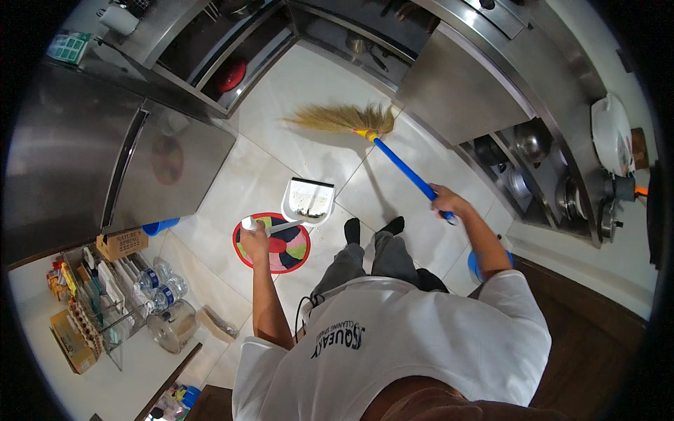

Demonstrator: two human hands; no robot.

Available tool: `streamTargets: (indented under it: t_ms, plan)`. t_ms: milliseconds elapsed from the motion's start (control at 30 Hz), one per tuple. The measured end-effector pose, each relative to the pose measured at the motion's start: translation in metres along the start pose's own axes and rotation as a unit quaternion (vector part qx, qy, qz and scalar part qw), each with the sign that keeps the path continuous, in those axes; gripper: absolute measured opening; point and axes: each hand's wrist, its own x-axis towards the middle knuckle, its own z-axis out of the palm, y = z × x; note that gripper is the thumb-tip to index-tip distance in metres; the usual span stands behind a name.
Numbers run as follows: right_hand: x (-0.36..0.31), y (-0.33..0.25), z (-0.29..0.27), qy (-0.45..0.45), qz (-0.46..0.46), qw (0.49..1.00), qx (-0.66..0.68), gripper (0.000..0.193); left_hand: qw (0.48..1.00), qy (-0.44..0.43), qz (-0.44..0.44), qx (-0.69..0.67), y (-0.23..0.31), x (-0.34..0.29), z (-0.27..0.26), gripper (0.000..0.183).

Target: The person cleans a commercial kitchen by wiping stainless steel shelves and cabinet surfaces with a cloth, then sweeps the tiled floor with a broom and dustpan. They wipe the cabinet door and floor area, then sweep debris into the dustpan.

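Observation:
My left hand (255, 242) is closed round the white handle of a dustpan (289, 205). Dark debris (309, 212) lies inside the pan, which is partly over a round multicoloured mat (298, 247) with a red rim. Out to the right, my right hand (448, 202) grips the blue stick of a broom (400, 165) near its end. The broom's straw-coloured bristles (335, 118) spread to the left above the pale tiled floor, apart from the pan. Whether the bristle tips touch the tiles I cannot tell.
A steel refrigerator (161, 168) stands on the left. Steel cabinets (463, 81) with pots on open shelves line the far and right sides. A rack (116, 309) with bottles and a cardboard box (122, 244) is at lower left. A blue bucket (474, 266) sits behind my right arm.

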Motion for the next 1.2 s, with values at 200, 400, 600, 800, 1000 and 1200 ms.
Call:
streamTargets:
  t_ms: [200, 400, 600, 800, 1000, 1200]
  plan:
    - [0.126, 0.032, 0.113, 0.068, 0.009, 0.957, -0.283, 0.037, 1.000, 0.007, 0.026, -0.003, -0.014, 0.018, 0.021, 0.019]
    - [0.049, 0.065, 0.123, -0.054, -0.006, 0.942, -0.330, 0.043, 0.999, 0.022, 0.028, 0.028, -0.009, 0.018, 0.021, 0.018]
    - [-0.077, 0.090, 0.060, -0.062, 0.059, 0.996, -0.037, 0.074, 1.000, 0.008, -0.009, -0.011, -0.011, 0.028, 0.004, 0.014]
    - [-0.139, 0.139, 0.067, 0.016, 0.075, 0.993, 0.095, 0.074, 0.995, -0.049, -0.054, -0.061, -0.032, 0.042, -0.031, 0.027]
    - [-0.176, 0.222, 0.113, 0.124, 0.147, 0.970, 0.151, 0.059, 0.988, -0.137, -0.001, -0.067, -0.001, 0.054, -0.057, 0.027]
    - [-0.209, 0.229, 0.137, 0.188, 0.273, 0.900, 0.282, 0.025, 0.966, -0.226, 0.125, 0.025, 0.033, 0.092, -0.061, 0.018]
